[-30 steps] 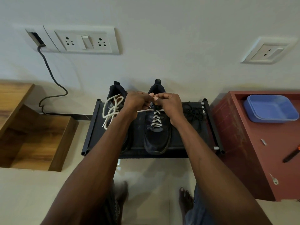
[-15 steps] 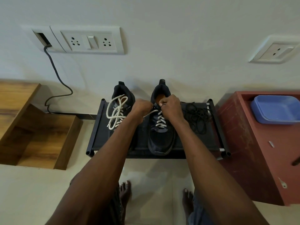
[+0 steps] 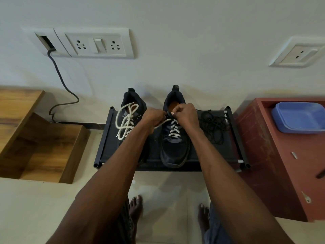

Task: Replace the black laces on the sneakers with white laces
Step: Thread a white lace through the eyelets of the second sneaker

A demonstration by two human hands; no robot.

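We find both hands curled at the right sneaker: left hand and right hand each pinching the white lace.

Dim soft indoor light, wide-angle edge bending

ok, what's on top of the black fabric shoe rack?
On the black fabric shoe rack: two dark sneakers with white laces and a loose pile of black laces. Both hands grip lace at the right sneaker's top eyelets, hiding them; the left forearm covers part of the left sneaker.
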